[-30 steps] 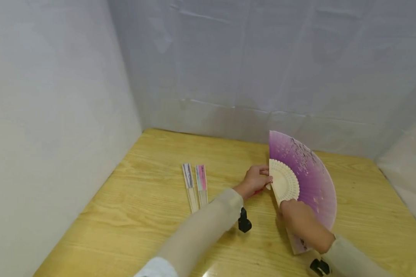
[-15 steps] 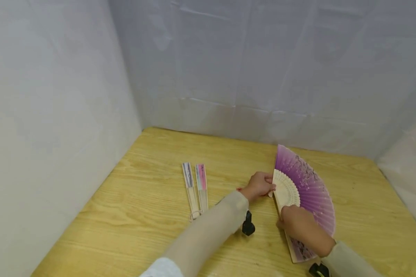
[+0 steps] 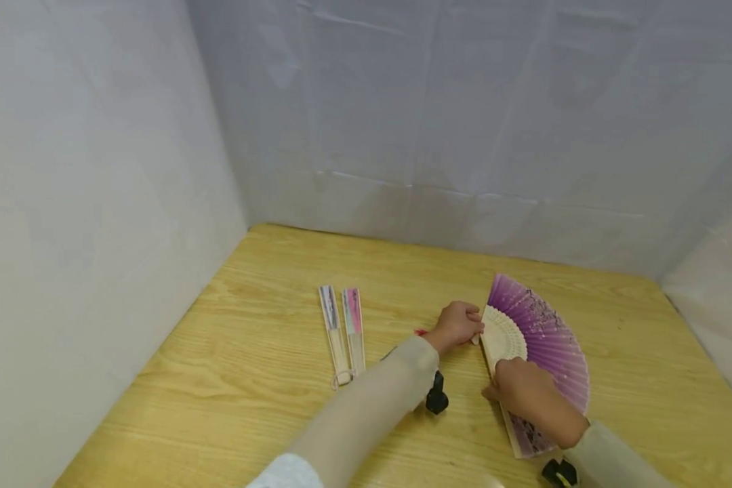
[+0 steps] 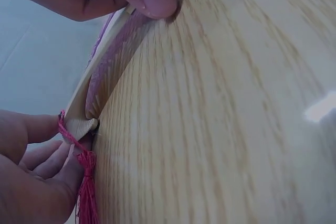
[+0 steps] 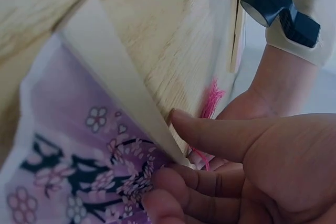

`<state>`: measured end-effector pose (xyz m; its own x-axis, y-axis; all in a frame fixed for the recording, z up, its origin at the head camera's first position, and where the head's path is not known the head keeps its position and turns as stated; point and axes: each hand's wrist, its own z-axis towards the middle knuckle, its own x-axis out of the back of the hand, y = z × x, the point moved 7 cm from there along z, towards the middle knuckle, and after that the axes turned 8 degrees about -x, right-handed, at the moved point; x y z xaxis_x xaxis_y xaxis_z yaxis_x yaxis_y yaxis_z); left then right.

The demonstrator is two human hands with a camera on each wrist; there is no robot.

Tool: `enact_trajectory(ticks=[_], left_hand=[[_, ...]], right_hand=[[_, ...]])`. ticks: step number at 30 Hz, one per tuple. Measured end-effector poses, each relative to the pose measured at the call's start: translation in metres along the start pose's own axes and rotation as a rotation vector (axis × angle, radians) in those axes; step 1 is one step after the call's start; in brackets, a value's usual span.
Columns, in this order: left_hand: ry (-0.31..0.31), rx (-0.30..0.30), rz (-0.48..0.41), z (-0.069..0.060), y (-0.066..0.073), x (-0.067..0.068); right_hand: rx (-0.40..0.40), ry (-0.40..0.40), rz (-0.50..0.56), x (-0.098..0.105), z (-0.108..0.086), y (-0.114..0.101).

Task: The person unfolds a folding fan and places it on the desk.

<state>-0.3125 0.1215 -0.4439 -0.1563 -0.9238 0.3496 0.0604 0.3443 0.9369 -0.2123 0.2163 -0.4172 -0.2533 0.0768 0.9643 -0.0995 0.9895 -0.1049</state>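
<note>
A purple folding fan (image 3: 558,349) with a blossom print and pale ribs stands spread at the right of the table. My left hand (image 3: 456,324) pinches its pivot end, where a pink-red tassel (image 4: 87,190) hangs by a cord. Along the near outer rib (image 5: 118,77), my right hand (image 3: 527,390) grips with the thumb on one side and curled fingers on the printed side. Part of the fan is hidden behind the right hand. In the left wrist view, the fan's pleats (image 4: 113,61) meet the wooden surface.
Two folded fans lie side by side on the wooden table (image 3: 219,379): one grey-blue (image 3: 331,308), one pink and green (image 3: 354,312). The left forearm passes close to them. White sheeting (image 3: 402,122) encloses the table at the back and sides.
The fan's far edge has come down and toward the right, and its spread is narrower with deeper pleats. My left hand has shifted slightly right; my right hand has moved slightly nearer me.
</note>
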Motion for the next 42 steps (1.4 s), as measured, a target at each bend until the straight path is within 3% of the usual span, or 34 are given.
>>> enact_trajectory(ticks=[9,20,23,29,36,42], left_hand=[[0.0,0.059,-0.068,-0.003,-0.002,0.003],[0.08,0.013,-0.168,-0.004,0.004,0.029],[0.052,0.01,-0.184,-0.005,0.007,0.04],[-0.023,-0.008,-0.116,-0.012,0.01,0.068],[-0.052,-0.034,-0.112,-0.022,0.011,0.107],[-0.081,-0.073,-0.009,-0.029,0.014,0.138]], right_hand=[[0.03,0.075,0.02,0.007,-0.002,-0.003],[0.068,0.136,0.042,0.013,0.003,-0.022],[0.092,0.135,0.052,0.015,0.004,-0.036],[0.126,0.139,0.111,0.016,0.008,-0.067],[0.201,0.182,0.214,0.015,0.01,-0.098],[0.216,0.207,0.306,0.017,0.013,-0.115]])
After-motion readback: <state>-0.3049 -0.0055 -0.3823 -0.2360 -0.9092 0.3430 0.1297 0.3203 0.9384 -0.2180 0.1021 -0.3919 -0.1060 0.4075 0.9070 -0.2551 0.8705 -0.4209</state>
